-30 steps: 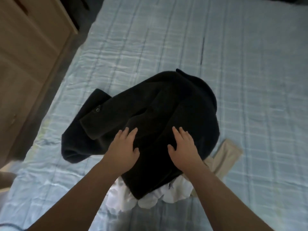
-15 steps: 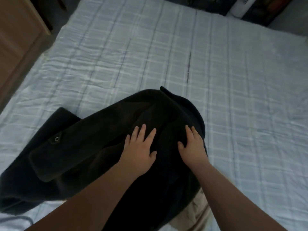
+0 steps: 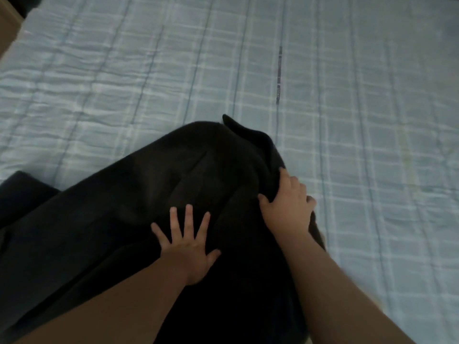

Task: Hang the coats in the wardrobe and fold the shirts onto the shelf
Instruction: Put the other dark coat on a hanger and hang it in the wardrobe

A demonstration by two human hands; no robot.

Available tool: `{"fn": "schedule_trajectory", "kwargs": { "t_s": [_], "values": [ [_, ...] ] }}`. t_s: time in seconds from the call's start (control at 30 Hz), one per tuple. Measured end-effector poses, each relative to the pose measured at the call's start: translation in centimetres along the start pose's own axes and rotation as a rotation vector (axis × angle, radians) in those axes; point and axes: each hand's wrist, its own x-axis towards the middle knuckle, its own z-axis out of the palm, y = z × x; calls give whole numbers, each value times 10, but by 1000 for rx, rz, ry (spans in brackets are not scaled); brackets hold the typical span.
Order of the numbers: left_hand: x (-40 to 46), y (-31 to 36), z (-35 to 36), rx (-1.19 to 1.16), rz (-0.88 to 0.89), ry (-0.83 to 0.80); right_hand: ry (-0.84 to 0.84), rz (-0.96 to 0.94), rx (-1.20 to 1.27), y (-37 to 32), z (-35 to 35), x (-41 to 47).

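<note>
My left hand presses flat, fingers spread, on the heavy black wool coat heaped at the near edge of the pale blue checked bed. My right hand has a grip on its collar fold. Lifted from one side, the coat could sag and drag off the bed.

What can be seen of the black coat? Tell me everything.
The black coat looks like thick, matte, wool-like fabric. It lies bunched and humped on the pale blue checked bedspread, with a pointed collar tip at its far end. The left hand presses flat on it with fingers spread; the right hand grips its right edge. Its near end runs out of view.
</note>
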Motion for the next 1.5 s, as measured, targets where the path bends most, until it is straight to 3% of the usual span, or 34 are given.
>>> {"fn": "schedule_trajectory", "kwargs": {
  "t_s": [0.17, 0.57, 0.7, 0.87, 1.03, 1.27, 1.33, 1.5],
  "values": [
    [11, 6, 2, -36, -28, 13, 195, -132, -21, -25, 41, -39],
    [17, 5, 7, -39, 26, 105, 21, -328, -118, -28, 12, -50],
    [17, 5, 6, -64, 19, 96, 34, -242, 145, 8, -12, -3],
    [20, 5, 7, -106, 19, 90, -177, -14, 272, 22, -1, 31],
    [21, 5, 8, -101, 9, 93, -267, 12, 123, 20, -4, 33],
    [18, 3, 13, -104, 23, 194, -491, 147, 169, 29, -48, 34],
    [16, 3, 13, -101, 32, 220, -430, 130, 290, 31, -59, 18],
    [-12, 1, 2, -100, 75, 190, -21, 78, 511, 23, -94, -58]
  ]
}}
